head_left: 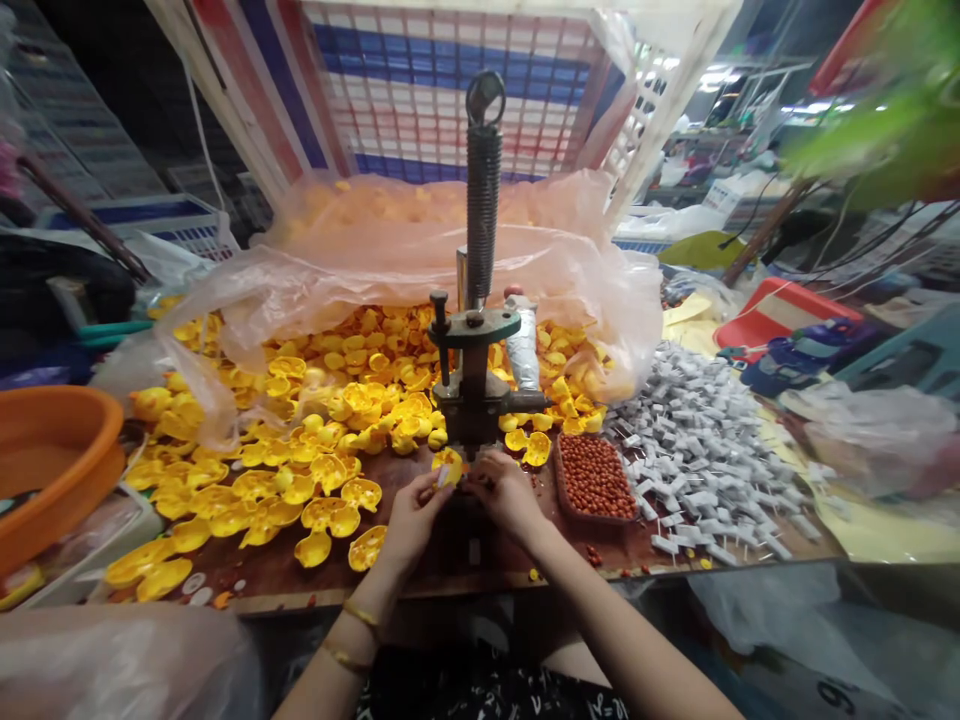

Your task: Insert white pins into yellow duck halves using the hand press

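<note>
- The left hand is bare, with slender fingers.
- Two thin, gold-coloured bangles ring the left forearm, one near the wrist, the other farther up; both look smooth and rounded.
- The right hand is bare too, as is the right forearm.
- A black garment shows at the lower edge, printed with scattered white marks, some letter-like, most too small to read.

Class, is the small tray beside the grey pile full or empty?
Full: reddish beads fill the tray wall to wall, hiding its bottom.
</note>
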The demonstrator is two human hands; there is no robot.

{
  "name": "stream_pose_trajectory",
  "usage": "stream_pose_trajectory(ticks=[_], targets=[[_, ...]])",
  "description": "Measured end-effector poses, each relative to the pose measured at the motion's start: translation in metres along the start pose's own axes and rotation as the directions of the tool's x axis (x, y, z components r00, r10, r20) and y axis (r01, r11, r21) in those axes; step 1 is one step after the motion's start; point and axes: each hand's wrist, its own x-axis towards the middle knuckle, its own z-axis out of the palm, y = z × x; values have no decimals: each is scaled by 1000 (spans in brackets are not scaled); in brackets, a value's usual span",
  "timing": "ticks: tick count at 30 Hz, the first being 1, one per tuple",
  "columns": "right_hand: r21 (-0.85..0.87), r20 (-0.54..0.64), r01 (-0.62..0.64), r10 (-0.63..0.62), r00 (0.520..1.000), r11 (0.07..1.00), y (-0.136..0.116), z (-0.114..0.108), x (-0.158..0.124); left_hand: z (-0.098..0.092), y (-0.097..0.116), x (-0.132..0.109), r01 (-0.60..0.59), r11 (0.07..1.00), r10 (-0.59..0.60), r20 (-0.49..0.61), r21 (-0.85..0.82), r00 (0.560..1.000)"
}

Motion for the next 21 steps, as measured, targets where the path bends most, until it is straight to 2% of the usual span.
stream_pose_trajectory(ticks=[1, 3, 6, 9, 10, 11, 13, 14, 16, 17, 18, 19, 21], targets=[[-63, -8, -11, 10, 1000, 998, 5, -2, 5, 0, -2, 7, -64, 992, 64, 7, 106, 998], [-46, -72, -107, 104, 992, 993, 13, -14, 21, 0, -3, 21, -155, 957, 149, 43, 243, 988], [81, -207, -206, 218, 954, 975, 12, -56, 69, 1, -1, 32, -224, 926, 192, 131, 305, 973], [176, -252, -172, 213, 944, 969, -16, -105, 130, 4, 2, 34, -324, 878, 246, 248, 352, 937], [291, -205, -129, 194, 959, 948, -30, -117, 143, 5, 3, 34, -352, 864, 263, 273, 360, 925], [374, -217, -60, 150, 965, 926, -46, -125, 149, 6, 4, 34, -371, 854, 276, 285, 366, 918], [437, -330, 109, 46, 943, 893, -76, -130, 139, 8, 5, 33, -396, 837, 296, 295, 379, 908], [417, -414, 203, -14, 910, 886, -87, -127, 124, 8, 6, 33, -402, 831, 301, 297, 384, 906], [339, -573, 368, -121, 811, 866, -101, -119, 92, 8, 6, 33, -407, 826, 302, 303, 389, 904], [310, -631, 421, -146, 762, 852, -104, -115, 80, 7, 7, 33, -400, 833, 293, 308, 382, 905], [302, -665, 445, -148, 732, 843, -104, -112, 76, 7, 7, 34, -374, 852, 271, 304, 365, 913], [322, -664, 437, -129, 736, 840, -102, -111, 79, 7, 6, 35, -334, 878, 239, 290, 342, 927], [417, -584, 341, -39, 811, 843, -94, -112, 104, 7, 5, 38, -230, 928, 162, 240, 293, 957]])
